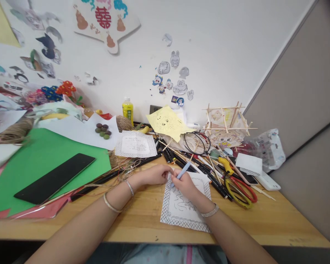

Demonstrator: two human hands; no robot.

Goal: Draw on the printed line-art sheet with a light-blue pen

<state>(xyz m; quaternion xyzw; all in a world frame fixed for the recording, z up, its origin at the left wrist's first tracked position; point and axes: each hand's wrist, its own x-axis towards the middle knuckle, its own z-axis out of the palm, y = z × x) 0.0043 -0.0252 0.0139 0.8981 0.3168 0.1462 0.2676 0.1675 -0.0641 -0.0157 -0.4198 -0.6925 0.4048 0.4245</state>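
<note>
My right hand (185, 186) grips a light blue pen (180, 174) that slants up to the right. It rests on a white sheet (185, 216) with a crosshatched border and black line drawing inside, part of it covered by the hand. Close beside the pen, at the sheet's upper left corner, is my left hand (158, 174), its fingers curled in. Whatever is inside those fingers, if anything, is hidden. A similar bordered sheet (136, 144) lies farther back on the left.
Several black markers (209, 176) and yellow-red scissors (240, 192) lie to the right. Behind them are a yellow paper (166, 123) and a wooden stick frame (225, 128). On the left, a black tablet-like slab (55, 178) lies on green paper (41, 154). A yellow-green bottle (128, 111) stands by the wall.
</note>
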